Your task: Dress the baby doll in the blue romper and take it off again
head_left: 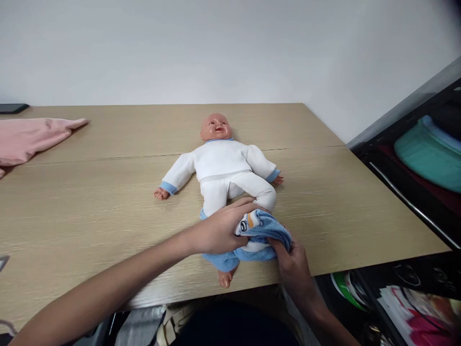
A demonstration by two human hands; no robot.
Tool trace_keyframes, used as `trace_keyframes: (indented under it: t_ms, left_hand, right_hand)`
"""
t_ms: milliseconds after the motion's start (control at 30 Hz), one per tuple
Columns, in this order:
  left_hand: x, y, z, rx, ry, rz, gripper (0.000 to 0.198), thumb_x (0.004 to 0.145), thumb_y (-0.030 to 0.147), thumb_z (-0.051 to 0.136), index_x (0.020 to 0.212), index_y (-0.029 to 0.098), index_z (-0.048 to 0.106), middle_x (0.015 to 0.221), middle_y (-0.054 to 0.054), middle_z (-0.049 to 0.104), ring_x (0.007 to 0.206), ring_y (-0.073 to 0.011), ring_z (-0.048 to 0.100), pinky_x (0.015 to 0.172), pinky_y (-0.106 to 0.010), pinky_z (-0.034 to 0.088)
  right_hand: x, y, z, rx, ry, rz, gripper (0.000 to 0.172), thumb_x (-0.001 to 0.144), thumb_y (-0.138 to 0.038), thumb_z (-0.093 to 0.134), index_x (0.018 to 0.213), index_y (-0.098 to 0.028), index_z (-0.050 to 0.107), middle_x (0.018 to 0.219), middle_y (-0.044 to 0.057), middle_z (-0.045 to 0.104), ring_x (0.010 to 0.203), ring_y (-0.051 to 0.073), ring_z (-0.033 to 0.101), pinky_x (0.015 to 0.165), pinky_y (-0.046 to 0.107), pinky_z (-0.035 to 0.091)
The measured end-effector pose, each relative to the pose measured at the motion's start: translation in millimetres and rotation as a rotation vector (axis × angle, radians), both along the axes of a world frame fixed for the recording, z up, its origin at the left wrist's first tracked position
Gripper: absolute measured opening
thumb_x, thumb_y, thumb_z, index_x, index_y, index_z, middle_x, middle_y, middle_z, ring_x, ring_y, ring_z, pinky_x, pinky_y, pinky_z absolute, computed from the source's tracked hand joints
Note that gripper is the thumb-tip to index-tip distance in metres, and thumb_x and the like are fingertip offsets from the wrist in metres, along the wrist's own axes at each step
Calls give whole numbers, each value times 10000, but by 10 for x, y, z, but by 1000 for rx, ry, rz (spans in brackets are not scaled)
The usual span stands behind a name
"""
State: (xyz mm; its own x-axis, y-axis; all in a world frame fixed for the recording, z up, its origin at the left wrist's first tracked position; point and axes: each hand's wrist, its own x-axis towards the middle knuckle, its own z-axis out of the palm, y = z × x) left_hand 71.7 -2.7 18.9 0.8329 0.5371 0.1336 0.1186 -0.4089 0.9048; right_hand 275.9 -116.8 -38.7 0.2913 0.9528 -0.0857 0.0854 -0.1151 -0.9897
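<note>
A baby doll (225, 156) lies on its back on the table, head away from me, in a white top with blue cuffs. Its body and thighs are white. Blue doll trousers (268, 223) with a white and orange patch are bunched around its lower legs, and one bare foot (226, 278) sticks out below them. My left hand (225, 228) reaches across the legs, closed on the trousers beside the bent knee; some of its fingers are hidden. My right hand (295, 264) pinches the opposite edge of the bunched fabric, thumb inside it.
Pink cloth (32, 139) lies on the wooden table (108, 211) at the left, with a dark flat object (13, 108) behind it. On the right, a dark shelf unit holds a teal item (430, 154). Below the table's front edge are papers and other items (414, 312).
</note>
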Motion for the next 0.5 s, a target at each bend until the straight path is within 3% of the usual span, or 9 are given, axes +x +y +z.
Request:
trace_keyframes:
  t_ms: [100, 300, 367, 500]
  left_hand:
    - [-5, -14, 14, -24, -23, 2, 840, 731, -91, 646, 1477, 294, 653, 1528, -89, 607, 1502, -305, 550, 1303, -512, 443]
    - [0, -55, -2, -38, -49, 52, 855, 766, -82, 631, 1539, 282, 640, 1616, -106, 549, 1649, -318, 401, 1388, -535, 334]
    - [9, -64, -4, -38, -47, 68, 888, 759, -73, 638, 1573, 281, 615, 1623, -111, 537, 1668, -332, 370, 1392, -549, 324]
    - [29, -68, 15, -38, -84, 105, 857, 776, -33, 677, 1571, 280, 613, 1578, -111, 572, 1635, -340, 408, 1382, -562, 330]
  right_hand:
    - [52, 33, 29, 22, 33, 30, 324, 878, -421, 846, 1133, -228, 790, 1031, 59, 835, 942, 252, 779, 842, 323, 642]
    - [124, 17, 21, 28, 65, 130, 474, 802, -285, 889, 1246, -263, 722, 1193, 59, 832, 1026, 257, 798, 894, 342, 659]
    - [106, -9, 9, 46, 49, 115, 461, 827, -247, 855, 1256, -281, 689, 1174, 42, 826, 1018, 243, 793, 894, 335, 657]
    - [58, -54, -17, 137, -1, 97, 309, 910, -242, 784, 1187, -289, 653, 1022, 13, 786, 853, 208, 748, 746, 296, 638]
